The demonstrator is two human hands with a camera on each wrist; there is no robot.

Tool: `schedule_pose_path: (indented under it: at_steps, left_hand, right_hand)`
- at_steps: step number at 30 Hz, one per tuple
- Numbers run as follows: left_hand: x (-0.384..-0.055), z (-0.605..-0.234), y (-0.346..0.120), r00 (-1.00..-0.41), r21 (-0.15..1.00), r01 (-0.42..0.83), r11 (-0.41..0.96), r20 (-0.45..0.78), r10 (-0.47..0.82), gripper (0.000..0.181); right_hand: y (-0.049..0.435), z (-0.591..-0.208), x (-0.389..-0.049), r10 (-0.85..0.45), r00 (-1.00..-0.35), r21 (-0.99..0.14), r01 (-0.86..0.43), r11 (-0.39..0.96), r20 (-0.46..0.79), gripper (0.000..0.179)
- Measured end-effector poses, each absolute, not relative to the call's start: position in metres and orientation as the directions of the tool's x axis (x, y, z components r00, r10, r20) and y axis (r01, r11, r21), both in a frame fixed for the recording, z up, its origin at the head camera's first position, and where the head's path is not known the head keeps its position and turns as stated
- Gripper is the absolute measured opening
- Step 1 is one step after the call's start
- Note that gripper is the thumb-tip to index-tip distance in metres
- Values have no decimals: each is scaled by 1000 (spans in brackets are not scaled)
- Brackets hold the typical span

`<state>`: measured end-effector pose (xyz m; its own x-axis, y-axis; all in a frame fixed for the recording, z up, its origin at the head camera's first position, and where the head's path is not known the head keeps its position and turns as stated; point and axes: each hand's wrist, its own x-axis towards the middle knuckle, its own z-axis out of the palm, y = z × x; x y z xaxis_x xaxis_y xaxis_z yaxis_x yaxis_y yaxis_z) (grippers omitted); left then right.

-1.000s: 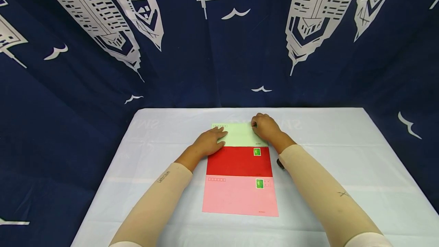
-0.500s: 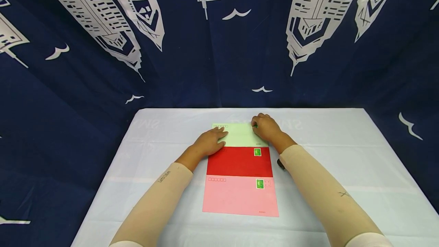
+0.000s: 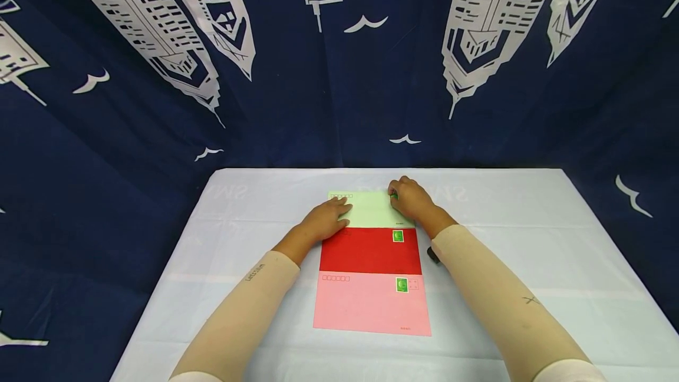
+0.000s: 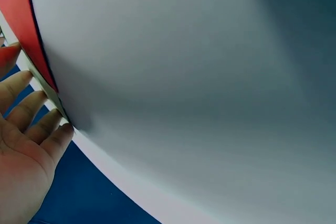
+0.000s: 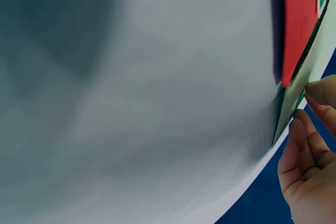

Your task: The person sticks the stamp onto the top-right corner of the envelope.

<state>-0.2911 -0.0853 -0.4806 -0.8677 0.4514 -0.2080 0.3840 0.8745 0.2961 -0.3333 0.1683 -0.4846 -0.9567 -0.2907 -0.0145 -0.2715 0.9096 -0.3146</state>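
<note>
A pale green envelope (image 3: 371,208) lies flat at the far end of a column of three envelopes. My left hand (image 3: 323,220) rests with spread fingers on its left part; in the left wrist view those fingers reach the envelope edge. Over the upper right corner, my right hand (image 3: 412,199) has curled fingers. Its thumb and a fingertip hold a small green stamp (image 5: 301,99) against the envelope, mostly covered by the fingers. Nearer lie a red envelope (image 3: 368,250) with a green stamp (image 3: 398,236) and a pink envelope (image 3: 368,305) with another green stamp (image 3: 402,285).
White cloth covers the table (image 3: 530,287). Behind it hangs a dark blue curtain (image 3: 339,87) printed with white buildings and birds. A small black object (image 3: 433,254) shows beside the right sleeve.
Both hands stay in place on the green envelope. A little more of the green stamp shows under the right fingertips; the envelopes have not moved.
</note>
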Motion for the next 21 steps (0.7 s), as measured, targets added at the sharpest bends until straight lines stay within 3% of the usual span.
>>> schedule_pose_path:
  at_steps: [12,21]
  left_hand:
    - [-292,-478,-77,-880,275,413,869,-126,458,46]
    - [-291,-474,-80,-907,347,353,869,-100,409,43]
  right_hand:
    - [167,-482,-332,-275,-961,-348,-244,905,-42,18]
    - [174,-476,-333,-250,-968,-420,-216,881,-27,18]
